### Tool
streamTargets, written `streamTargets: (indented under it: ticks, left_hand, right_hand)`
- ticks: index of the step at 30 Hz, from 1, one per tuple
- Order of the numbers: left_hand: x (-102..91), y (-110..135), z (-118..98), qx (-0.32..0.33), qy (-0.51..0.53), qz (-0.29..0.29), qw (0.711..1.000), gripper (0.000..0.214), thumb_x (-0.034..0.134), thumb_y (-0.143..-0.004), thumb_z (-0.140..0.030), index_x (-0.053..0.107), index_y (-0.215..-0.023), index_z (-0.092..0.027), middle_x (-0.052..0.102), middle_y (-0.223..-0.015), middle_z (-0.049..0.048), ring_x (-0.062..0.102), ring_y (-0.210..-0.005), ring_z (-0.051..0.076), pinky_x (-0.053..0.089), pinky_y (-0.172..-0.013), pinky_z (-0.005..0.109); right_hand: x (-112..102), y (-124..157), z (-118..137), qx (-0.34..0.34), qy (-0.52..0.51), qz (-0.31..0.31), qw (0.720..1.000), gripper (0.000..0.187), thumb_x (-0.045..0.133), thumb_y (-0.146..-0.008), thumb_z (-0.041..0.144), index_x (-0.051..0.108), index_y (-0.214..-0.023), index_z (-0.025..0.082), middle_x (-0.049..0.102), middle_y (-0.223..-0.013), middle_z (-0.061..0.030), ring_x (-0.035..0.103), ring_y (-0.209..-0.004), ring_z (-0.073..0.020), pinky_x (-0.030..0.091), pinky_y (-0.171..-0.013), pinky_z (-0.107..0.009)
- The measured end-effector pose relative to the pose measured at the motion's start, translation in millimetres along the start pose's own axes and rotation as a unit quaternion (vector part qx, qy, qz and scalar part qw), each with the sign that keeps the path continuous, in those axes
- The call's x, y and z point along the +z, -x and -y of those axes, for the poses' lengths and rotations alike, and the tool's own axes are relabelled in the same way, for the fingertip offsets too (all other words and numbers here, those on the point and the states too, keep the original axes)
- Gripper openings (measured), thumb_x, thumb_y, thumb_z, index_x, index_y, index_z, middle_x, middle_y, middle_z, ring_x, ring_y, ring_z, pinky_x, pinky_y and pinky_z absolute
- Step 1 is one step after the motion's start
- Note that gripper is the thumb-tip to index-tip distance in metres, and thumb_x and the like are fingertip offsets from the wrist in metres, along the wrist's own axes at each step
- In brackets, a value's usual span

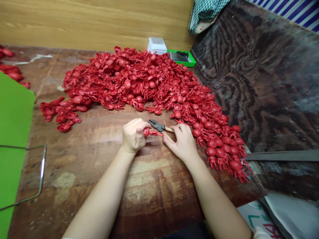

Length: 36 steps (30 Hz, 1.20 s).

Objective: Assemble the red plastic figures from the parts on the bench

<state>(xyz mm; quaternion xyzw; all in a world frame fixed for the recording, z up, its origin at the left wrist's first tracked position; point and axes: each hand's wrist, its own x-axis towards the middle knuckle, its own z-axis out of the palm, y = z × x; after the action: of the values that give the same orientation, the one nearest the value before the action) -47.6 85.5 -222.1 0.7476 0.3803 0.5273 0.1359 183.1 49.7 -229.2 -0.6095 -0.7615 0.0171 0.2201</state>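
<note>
**Red moulded piece** (153, 133): one, with knobbly limbs, held crosswise between the hands near the middle of the workbench top (154, 186).

**Left hand** (134, 135): closed in a fist around one end of the piece, thumb lying across the front.

**Right hand** (181, 141): fingers curled shut around the tan handles of the steel pliers (156, 125), whose head sits just above the piece. Whether the jaws bite the piece cannot be told.

**Main heap of red pieces** (129, 79): large, loose, with round heads and splayed limbs, lying just beyond the hands toward the far edge and running down to the right edge, close beside the right hand.

**Small red cluster** (62, 111): left of the heap, nearly touching it.

**Further red pieces** (10, 69): in the far left corner.

**Left edge:** green board (15, 126) with a bent wire frame (42, 172) lying on it.

**Far edge:** white stack (157, 45) beside a green tray (181, 58), both behind the heap, against a wood-panel wall (87, 23).

**Beyond the right edge:** dark wood-grain panel (259, 86), flat metal strip (281, 155), checked green cloth (205, 13), blue-and-white striped fabric (294, 8), white bag (291, 215).
</note>
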Motion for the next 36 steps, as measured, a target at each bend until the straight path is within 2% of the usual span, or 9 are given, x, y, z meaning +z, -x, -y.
streamTargets:
  ticks: [4,7,14,19,24,28,31,34,36]
  left_hand:
    - [4.4,2,-1,-0.052,0.042,0.04,0.997,0.083,0.008,-0.109,-0.068,0.075,-0.096,-0.021,0.072,-0.073,0.0082,0.067,-0.07,0.023,0.047,-0.068,0.035]
    - [9.5,2,-6,-0.089,0.08,0.089,0.989,0.082,0.011,-0.106,-0.076,0.072,-0.105,-0.021,0.067,-0.066,0.0043,0.065,-0.064,0.022,0.045,-0.064,0.034]
    - [16.3,8,-22,-0.17,0.143,0.204,0.954,0.09,0.011,-0.094,-0.092,0.066,-0.113,-0.024,0.069,-0.077,0.0053,0.065,-0.068,0.025,0.043,-0.065,0.034]
    - [18.5,16,-20,-0.247,0.149,0.172,0.942,0.106,-0.006,-0.087,-0.094,0.06,-0.123,-0.019,0.047,-0.062,-0.0024,0.048,-0.057,0.021,0.035,-0.059,0.035]
    - [20.9,13,-29,-0.299,0.154,0.141,0.931,0.119,-0.017,-0.078,-0.097,0.06,-0.123,-0.017,0.05,-0.073,0.001,0.05,-0.065,0.022,0.044,-0.066,0.038]
    - [25.2,4,-55,-0.341,0.175,0.095,0.919,0.119,-0.025,-0.081,-0.089,0.057,-0.131,-0.019,0.066,-0.109,0.014,0.064,-0.101,0.029,0.051,-0.097,0.046]
    - [21.3,4,-85,-0.361,0.187,0.064,0.911,0.113,-0.012,-0.086,-0.093,0.065,-0.123,-0.019,0.069,-0.116,0.0171,0.065,-0.112,0.032,0.048,-0.109,0.05]
    - [-4.5,21,-130,-0.381,0.193,0.034,0.904,0.109,-0.001,-0.088,-0.096,0.073,-0.107,-0.018,0.074,-0.108,0.0182,0.068,-0.108,0.034,0.051,-0.106,0.052]
    - [-34.4,45,-171,-0.38,0.181,0.022,0.907,0.102,0.009,-0.091,-0.094,0.076,-0.106,-0.019,0.076,-0.112,0.0179,0.069,-0.109,0.034,0.052,-0.103,0.051]
  right_hand:
    - [-11,0,6,0.004,-0.01,-0.029,1.0,0.043,0.055,-0.104,0.054,0.073,-0.119,0.019,0.074,-0.113,-0.0162,0.065,-0.108,-0.0362,0.051,-0.093,-0.05]
    - [-21,2,15,-0.024,-0.181,-0.076,0.98,0.052,0.043,-0.108,0.059,0.072,-0.116,0.018,0.077,-0.108,-0.0154,0.071,-0.1,-0.0307,0.056,-0.089,-0.045]
    - [-12,7,35,0.06,-0.397,0.091,0.911,0.029,0.072,-0.092,0.051,0.075,-0.104,0.025,0.085,-0.094,-0.0076,0.081,-0.083,-0.0291,0.066,-0.077,-0.042]
    - [-1,12,41,0.064,-0.463,0.146,0.872,0.03,0.071,-0.093,0.05,0.073,-0.11,0.025,0.086,-0.097,-0.0086,0.083,-0.089,-0.0307,0.067,-0.083,-0.044]
    - [20,19,53,0.12,-0.557,0.184,0.801,0.049,0.076,-0.086,0.063,0.069,-0.118,0.027,0.08,-0.076,-0.003,0.071,-0.053,-0.0242,0.057,-0.048,-0.034]
    - [15,15,61,0.118,-0.602,0.212,0.76,0.059,0.069,-0.086,0.077,0.075,-0.111,0.024,0.077,-0.072,-0.0042,0.07,-0.056,-0.0252,0.059,-0.05,-0.036]
    - [-11,19,63,0.063,-0.579,0.21,0.785,0.068,0.072,-0.08,0.083,0.081,-0.107,0.022,0.082,-0.092,-0.0128,0.08,-0.087,-0.0351,0.069,-0.08,-0.05]
    - [-43,43,70,0.011,-0.552,0.211,0.807,0.066,0.075,-0.078,0.083,0.084,-0.108,0.024,0.081,-0.115,-0.0171,0.077,-0.115,-0.0403,0.061,-0.106,-0.055]
    - [-59,72,79,0.001,-0.568,0.247,0.785,0.072,0.071,-0.078,0.087,0.083,-0.115,0.028,0.081,-0.116,-0.0156,0.079,-0.107,-0.0397,0.066,-0.096,-0.051]
